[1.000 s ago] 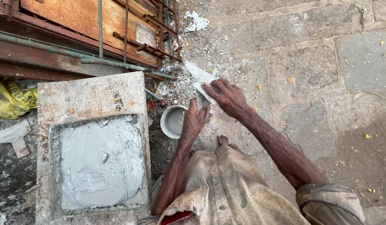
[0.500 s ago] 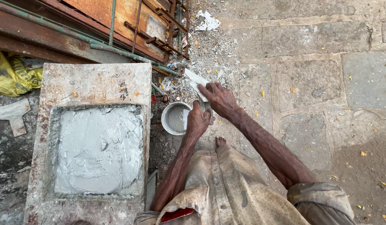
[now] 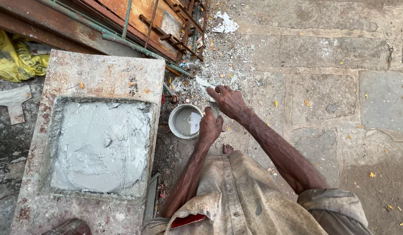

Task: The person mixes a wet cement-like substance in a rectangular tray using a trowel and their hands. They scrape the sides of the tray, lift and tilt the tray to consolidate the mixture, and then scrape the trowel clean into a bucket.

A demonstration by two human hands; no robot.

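Holding a scraper (image 3: 205, 87) in closed right hand (image 3: 229, 101), left hand (image 3: 210, 127) gripping bowl (image 3: 186, 121) rim; scooping wet mix seems next, needs dipping blade in.

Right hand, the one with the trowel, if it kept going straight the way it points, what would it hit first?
The right hand points up-left with the trowel. First in line looks like the rubble, then the rusty metal frame; depth is unclear.

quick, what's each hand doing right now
Left hand: closed on the rim of the small metal bowl.
Right hand: closed, holding a flat pale blade.
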